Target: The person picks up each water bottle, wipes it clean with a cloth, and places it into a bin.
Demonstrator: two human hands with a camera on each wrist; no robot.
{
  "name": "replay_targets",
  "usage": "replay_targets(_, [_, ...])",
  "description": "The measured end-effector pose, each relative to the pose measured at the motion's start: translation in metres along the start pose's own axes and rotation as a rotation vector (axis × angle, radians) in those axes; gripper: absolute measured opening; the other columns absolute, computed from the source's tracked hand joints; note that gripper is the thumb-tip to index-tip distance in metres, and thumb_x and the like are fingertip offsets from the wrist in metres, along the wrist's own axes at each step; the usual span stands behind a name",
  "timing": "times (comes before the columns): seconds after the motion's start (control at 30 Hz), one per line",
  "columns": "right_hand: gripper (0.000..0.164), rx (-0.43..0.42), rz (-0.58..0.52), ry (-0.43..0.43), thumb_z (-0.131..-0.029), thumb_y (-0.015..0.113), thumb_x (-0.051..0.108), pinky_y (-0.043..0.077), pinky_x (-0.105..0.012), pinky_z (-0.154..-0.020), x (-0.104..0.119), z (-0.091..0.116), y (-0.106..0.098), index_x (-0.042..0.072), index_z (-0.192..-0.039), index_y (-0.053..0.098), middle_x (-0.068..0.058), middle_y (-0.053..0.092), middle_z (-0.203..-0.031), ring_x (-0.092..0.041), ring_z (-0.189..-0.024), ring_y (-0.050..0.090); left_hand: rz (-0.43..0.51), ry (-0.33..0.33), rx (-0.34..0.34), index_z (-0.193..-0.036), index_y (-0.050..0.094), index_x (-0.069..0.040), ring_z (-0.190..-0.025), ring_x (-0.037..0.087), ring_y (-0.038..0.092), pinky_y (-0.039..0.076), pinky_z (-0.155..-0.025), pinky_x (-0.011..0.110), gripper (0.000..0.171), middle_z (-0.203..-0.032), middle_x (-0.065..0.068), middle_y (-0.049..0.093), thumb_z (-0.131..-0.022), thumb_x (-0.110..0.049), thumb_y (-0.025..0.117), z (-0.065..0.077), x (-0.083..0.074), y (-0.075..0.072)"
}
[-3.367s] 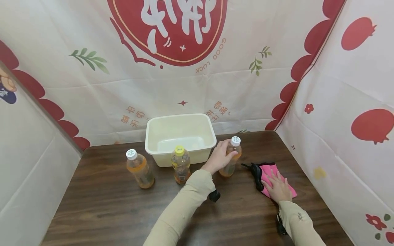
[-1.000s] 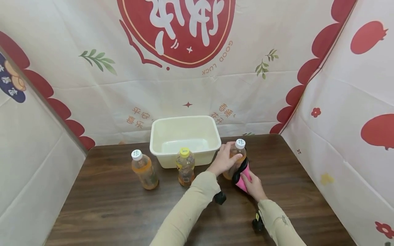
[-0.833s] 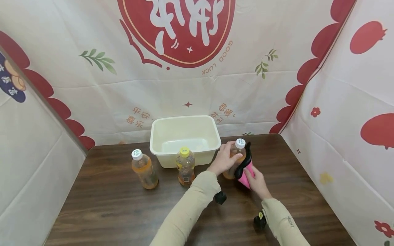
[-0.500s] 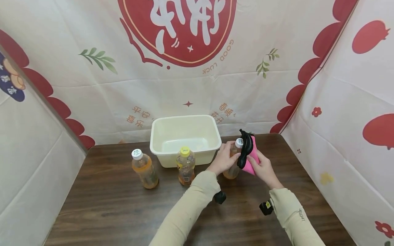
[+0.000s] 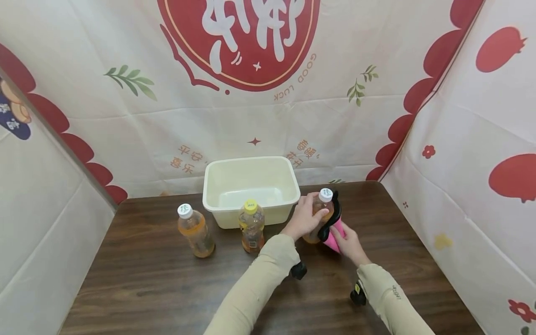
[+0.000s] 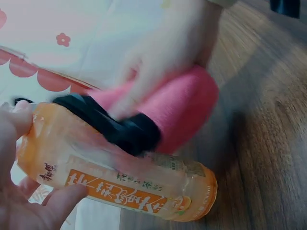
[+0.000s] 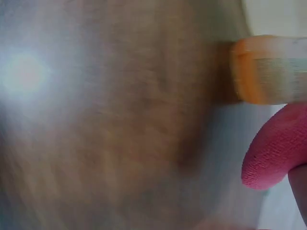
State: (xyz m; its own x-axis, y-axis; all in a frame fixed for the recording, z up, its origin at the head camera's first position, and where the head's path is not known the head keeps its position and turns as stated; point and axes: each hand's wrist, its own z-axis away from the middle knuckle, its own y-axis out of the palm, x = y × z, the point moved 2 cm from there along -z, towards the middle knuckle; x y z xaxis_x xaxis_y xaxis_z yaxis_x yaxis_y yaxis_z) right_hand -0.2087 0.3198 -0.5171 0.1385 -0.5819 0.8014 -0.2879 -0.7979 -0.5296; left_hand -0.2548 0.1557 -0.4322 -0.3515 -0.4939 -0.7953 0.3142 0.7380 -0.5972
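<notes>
My left hand (image 5: 302,217) grips the upper part of a clear plastic bottle (image 6: 139,187) with a white cap, orange bands and an orange label. In the head view the bottle stands on the table, at the right of the cream basin. My right hand (image 5: 351,245) pinches a folded pink cloth (image 5: 335,239) with black trim. The cloth's black edge (image 6: 122,129) lies along the bottle's side in the left wrist view. Blur softens the right hand there. In the right wrist view, part of the pink cloth shows beside the bottle's orange base (image 7: 254,72).
A cream basin (image 5: 251,215) stands at the back of the dark wooden table (image 5: 159,288). In front of it is a yellow-capped bottle (image 5: 252,228), and further left another white-capped bottle (image 5: 196,235). Printed cloth walls (image 5: 234,125) enclose the back and sides.
The right hand, earlier spread on the cloth on the table, has picked it up and brought it to the bottle. Since half a second ago it has slid down from cap height. The left hand keeps its grip.
</notes>
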Motion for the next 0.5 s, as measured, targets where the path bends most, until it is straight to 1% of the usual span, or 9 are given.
replay_targets(0.17, [0.024,0.085,0.080,0.076,-0.091,0.055,0.020,0.045,-0.031,-0.067,-0.021,0.008,0.011,0.001,-0.104,0.061,-0.015,0.064,-0.086,-0.013,-0.071,0.052,-0.008,-0.012,0.005,-0.135,0.033,-0.017,-0.112,0.024,0.042,0.040,-0.091,0.034,0.052,-0.121,0.009,0.041,-0.091,-0.038,0.050,0.002,0.000,0.001])
replay_targets(0.23, [0.026,0.103,0.109,0.078,-0.091,0.055,0.020,0.045,-0.033,-0.068,-0.025,0.009,0.013,0.001,-0.107,0.061,-0.017,0.065,-0.091,-0.016,-0.074,0.054,-0.005,-0.015,0.005,-0.135,0.032,-0.018,-0.113,0.024,0.042,0.039,-0.091,0.035,0.052,-0.121,0.009,0.040,-0.091,-0.038,0.050,0.002,0.000,0.001])
replay_targets(0.3, [0.025,0.113,0.127,0.074,-0.090,0.056,0.020,0.046,-0.035,-0.069,-0.028,0.009,0.013,0.002,-0.106,0.061,-0.017,0.065,-0.091,-0.018,-0.075,0.055,-0.005,-0.014,0.004,-0.135,0.033,-0.018,-0.113,0.024,0.042,0.039,-0.092,0.035,0.051,-0.122,0.009,0.040,-0.091,-0.038,0.050,0.002,-0.001,0.001])
replay_targets(0.4, [0.026,0.122,0.136,0.084,-0.091,0.055,0.022,0.045,-0.037,-0.071,-0.026,0.008,0.010,0.002,-0.106,0.061,-0.017,0.065,-0.092,-0.020,-0.077,0.056,-0.003,-0.009,0.005,-0.135,0.033,-0.017,-0.113,0.024,0.042,0.039,-0.092,0.035,0.051,-0.123,0.010,0.039,-0.091,-0.038,0.050,0.001,-0.001,0.000])
replay_targets(0.5, [0.027,0.111,0.131,0.103,-0.092,0.054,0.026,0.045,-0.034,-0.069,-0.015,0.005,0.001,0.003,-0.105,0.061,-0.015,0.064,-0.087,-0.017,-0.074,0.054,0.009,-0.005,0.009,-0.134,0.033,-0.016,-0.113,0.023,0.042,0.039,-0.093,0.034,0.051,-0.123,0.010,0.039,-0.091,-0.037,0.051,0.001,-0.002,0.000])
